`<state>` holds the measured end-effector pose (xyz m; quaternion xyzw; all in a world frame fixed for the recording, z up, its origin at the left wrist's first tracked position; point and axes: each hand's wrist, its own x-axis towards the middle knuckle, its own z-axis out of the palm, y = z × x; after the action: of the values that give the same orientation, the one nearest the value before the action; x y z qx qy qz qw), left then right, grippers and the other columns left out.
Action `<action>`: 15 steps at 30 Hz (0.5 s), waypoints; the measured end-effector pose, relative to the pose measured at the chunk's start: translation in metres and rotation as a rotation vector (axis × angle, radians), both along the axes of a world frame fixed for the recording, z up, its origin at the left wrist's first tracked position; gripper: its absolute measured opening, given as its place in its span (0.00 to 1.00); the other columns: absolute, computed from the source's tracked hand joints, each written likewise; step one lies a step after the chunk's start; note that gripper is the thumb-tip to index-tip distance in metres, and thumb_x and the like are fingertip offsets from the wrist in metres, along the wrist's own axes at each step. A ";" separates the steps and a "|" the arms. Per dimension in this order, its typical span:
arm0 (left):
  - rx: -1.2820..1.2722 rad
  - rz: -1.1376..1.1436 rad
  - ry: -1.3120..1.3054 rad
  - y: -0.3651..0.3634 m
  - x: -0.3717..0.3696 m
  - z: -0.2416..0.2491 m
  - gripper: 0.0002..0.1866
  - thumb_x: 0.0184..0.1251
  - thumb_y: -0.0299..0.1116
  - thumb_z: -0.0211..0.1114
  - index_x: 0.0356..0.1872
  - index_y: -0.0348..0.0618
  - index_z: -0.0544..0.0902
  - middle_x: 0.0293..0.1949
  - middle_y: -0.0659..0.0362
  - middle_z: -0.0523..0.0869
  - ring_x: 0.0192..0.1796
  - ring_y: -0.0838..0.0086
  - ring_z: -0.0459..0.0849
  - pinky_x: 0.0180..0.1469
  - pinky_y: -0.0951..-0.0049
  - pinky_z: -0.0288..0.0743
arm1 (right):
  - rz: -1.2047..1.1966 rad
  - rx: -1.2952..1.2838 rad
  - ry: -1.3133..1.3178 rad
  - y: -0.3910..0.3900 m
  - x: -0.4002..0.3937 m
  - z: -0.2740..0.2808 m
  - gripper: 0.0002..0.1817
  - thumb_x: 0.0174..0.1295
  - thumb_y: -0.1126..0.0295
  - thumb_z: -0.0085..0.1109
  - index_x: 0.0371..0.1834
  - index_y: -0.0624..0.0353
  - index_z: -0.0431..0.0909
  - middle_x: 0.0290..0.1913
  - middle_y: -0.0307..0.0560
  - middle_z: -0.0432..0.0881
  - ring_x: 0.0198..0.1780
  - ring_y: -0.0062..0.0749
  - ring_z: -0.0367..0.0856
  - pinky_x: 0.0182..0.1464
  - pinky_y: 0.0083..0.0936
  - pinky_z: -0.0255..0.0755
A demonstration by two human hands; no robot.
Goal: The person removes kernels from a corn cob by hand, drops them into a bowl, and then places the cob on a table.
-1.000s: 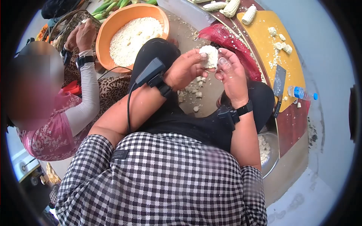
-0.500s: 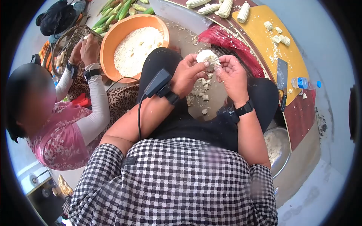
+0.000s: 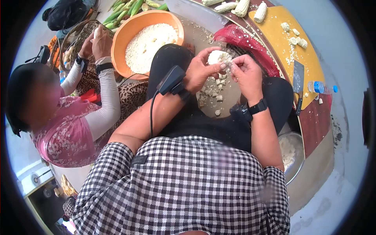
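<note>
My left hand (image 3: 200, 71) is closed around a short piece of white corn cob (image 3: 216, 57) with pale kernels on it, held above my lap. Pinched at the right edge of that piece are the thumb and forefinger of my right hand (image 3: 249, 75). Broken cob pieces (image 3: 214, 93) and loose kernels lie on the floor between my knees, below both hands. An orange basin (image 3: 118, 47) of loose kernels stands beyond my left knee.
On the right, a yellow cutting board (image 3: 309, 45) bears cob chunks and a cleaver (image 3: 298, 78). A water bottle (image 3: 319, 87) lies beside it. Whole white cobs (image 3: 242, 8) lie at the top, near a red mesh bag (image 3: 250, 41). Another person (image 3: 68, 135) sits at left.
The fingers of my right hand have drawn into a tighter pinch at the cob piece's edge. The piece has turned slightly in my left hand. The whole view has shifted a little.
</note>
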<state>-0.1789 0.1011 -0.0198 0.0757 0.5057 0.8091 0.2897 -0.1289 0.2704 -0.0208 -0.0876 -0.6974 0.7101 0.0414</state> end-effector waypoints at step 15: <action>-0.166 0.042 0.136 0.002 -0.007 -0.005 0.21 0.66 0.27 0.59 0.60 0.35 0.70 0.40 0.57 0.81 0.37 0.75 0.80 0.38 0.75 0.77 | 0.316 -0.191 -0.005 0.007 -0.002 0.009 0.03 0.61 0.80 0.58 0.36 0.60 0.76 0.31 0.32 0.74 0.27 0.10 0.70 0.29 0.10 0.66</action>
<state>-0.1856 0.1034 -0.0251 0.0956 0.5908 0.7633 0.2433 -0.1313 0.2769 -0.0114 0.0177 -0.6318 0.7707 -0.0807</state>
